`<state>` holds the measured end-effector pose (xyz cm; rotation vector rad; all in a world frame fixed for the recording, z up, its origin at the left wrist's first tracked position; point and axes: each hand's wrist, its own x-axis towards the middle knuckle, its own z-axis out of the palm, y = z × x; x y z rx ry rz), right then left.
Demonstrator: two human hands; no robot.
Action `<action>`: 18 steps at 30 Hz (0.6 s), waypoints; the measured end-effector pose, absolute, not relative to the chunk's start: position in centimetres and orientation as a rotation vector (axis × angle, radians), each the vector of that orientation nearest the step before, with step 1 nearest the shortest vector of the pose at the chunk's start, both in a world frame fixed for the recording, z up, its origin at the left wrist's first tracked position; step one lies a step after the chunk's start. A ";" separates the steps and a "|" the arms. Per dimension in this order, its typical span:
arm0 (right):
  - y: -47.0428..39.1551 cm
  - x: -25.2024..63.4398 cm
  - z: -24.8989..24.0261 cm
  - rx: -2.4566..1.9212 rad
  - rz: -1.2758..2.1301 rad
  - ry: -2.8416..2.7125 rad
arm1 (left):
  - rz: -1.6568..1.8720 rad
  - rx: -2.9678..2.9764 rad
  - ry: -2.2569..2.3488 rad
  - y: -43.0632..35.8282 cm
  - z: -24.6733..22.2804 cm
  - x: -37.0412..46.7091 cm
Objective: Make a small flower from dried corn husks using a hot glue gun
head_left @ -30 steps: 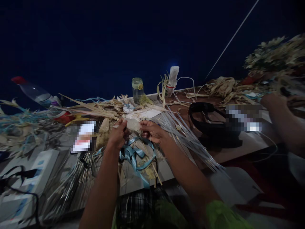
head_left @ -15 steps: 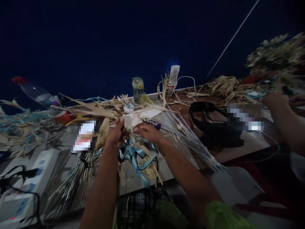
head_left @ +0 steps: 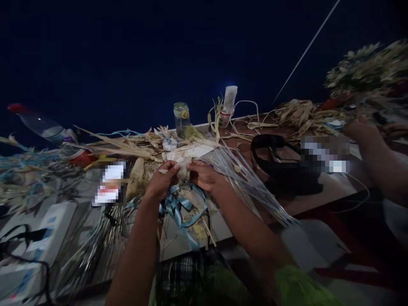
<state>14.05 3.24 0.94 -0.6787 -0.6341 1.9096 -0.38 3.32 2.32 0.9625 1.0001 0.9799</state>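
Observation:
My left hand [head_left: 163, 179] and my right hand [head_left: 204, 174] meet above the middle of the table, each with its fingers pinched. Between their fingertips is a small pale, thin piece of what looks like dried corn husk [head_left: 183, 172], stretched from one hand to the other. Just below it lies a tangle of light-blue ribbon [head_left: 180, 208], with thin sticks and husk scraps around it. Behind my hands, a white sheet [head_left: 199, 151] and a roll of white tape [head_left: 169, 144] rest among husk strips. The dim light blurs the finer detail.
A water bottle [head_left: 181, 119] and a paper cup [head_left: 225, 118] stand at the back. Clear rods [head_left: 255, 182] and a black headband-like device [head_left: 277, 170] lie to the right, near another person's hand [head_left: 363, 131]. At left are a power strip [head_left: 44, 238], wires and a blurred-out phone [head_left: 109, 185].
My right hand has closed onto the pale husk piece beside my left, and the piece has come down flatter between both. The whole view has shifted slightly.

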 end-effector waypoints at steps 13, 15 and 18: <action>3.0 13.2 1.3 -0.792 1.700 -0.635 | 1.012 0.808 0.883 3.2 2.8 -0.1; 3.0 13.2 1.3 -0.790 1.724 -0.614 | 1.005 0.778 0.857 3.2 2.8 -0.2; 3.1 13.3 1.3 -0.770 1.765 -0.556 | 0.982 0.745 0.803 3.1 3.3 -0.4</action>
